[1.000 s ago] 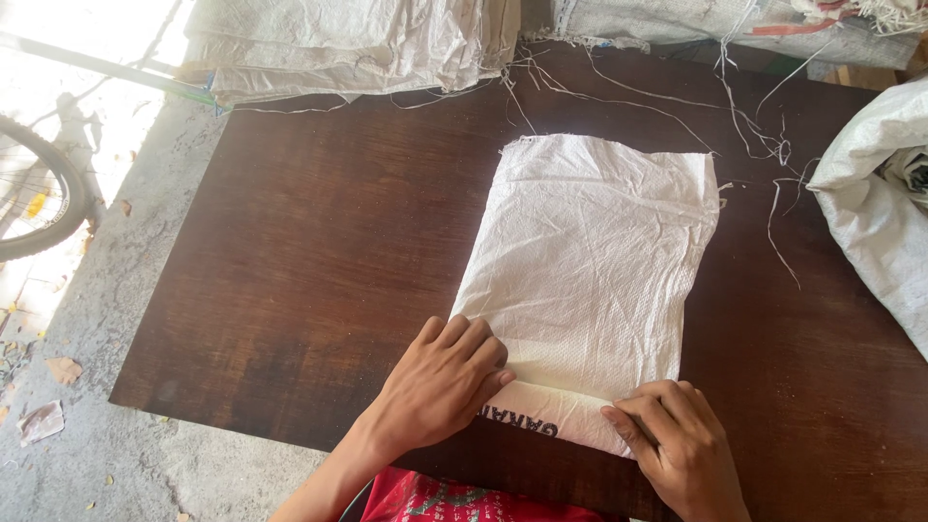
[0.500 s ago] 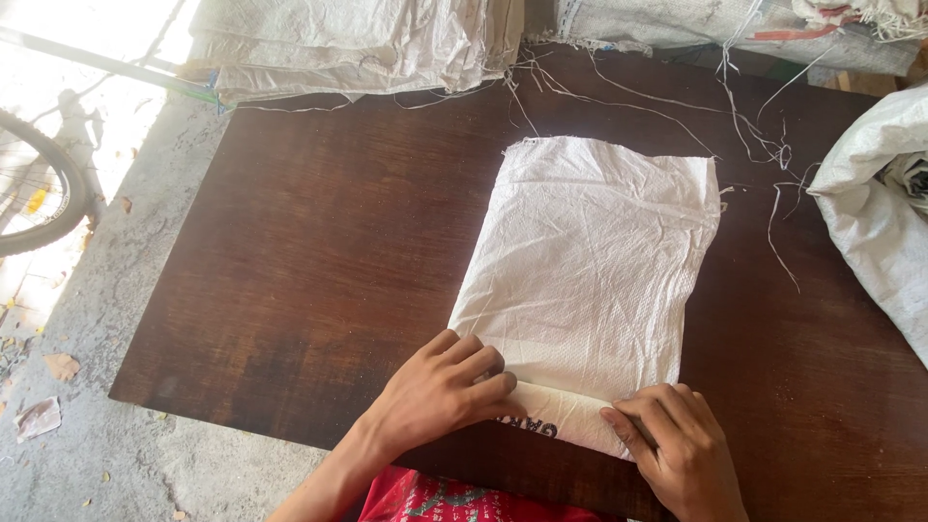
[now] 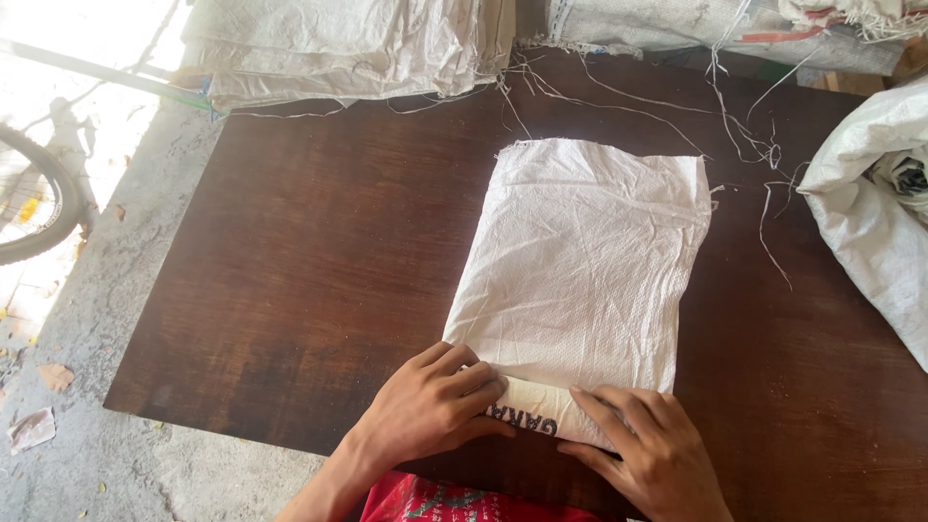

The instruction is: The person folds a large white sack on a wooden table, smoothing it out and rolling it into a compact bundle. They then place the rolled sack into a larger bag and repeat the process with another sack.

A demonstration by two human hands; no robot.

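Observation:
A white woven sack [image 3: 590, 261] lies flat on a dark brown wooden board [image 3: 319, 271], its near end turned over into a narrow fold with dark print on it. My left hand [image 3: 435, 406] presses the left part of that fold with curled fingers. My right hand [image 3: 643, 454] lies flat on the fold's right part. Both hands are at the board's near edge.
A stack of folded white sacks [image 3: 348, 43] sits at the far left of the board, more sacks [image 3: 677, 24] at the far right. A bulging white sack [image 3: 875, 213] stands at the right edge. Loose threads [image 3: 744, 135] trail across the far side. A bicycle wheel [image 3: 29, 203] is on the floor, left.
Both hands have stayed on the sack's near end. The left hand's fingers have curled and shifted slightly toward me on the fold.

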